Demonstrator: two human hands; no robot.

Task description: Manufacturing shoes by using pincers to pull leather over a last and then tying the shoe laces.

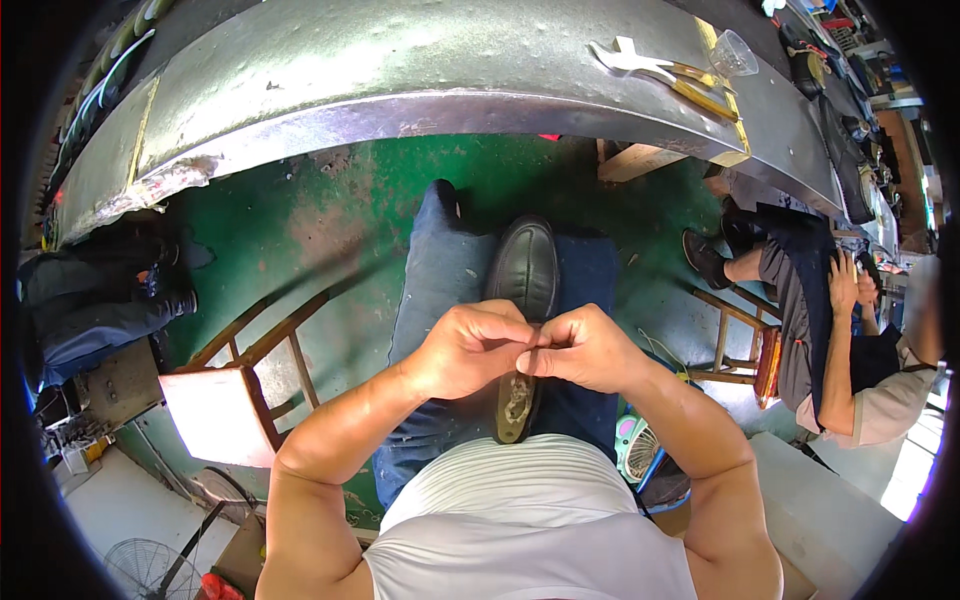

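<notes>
Black leather moccasin-toe shoe lies along the blue-trousered lap, presumably for steadiness; left hand and right hand meet above, fingertips pinched, contents impossible to tell.

Left hand, right hand, fingertips together, elbows bent

Hvy glare on bench, dk edges

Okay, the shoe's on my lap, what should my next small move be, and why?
Perhaps steady the shoe with your left hand: it lies toe-away on your lap, and that hand and your right hand meet over it, pinched, neither clearly holding it.
</notes>
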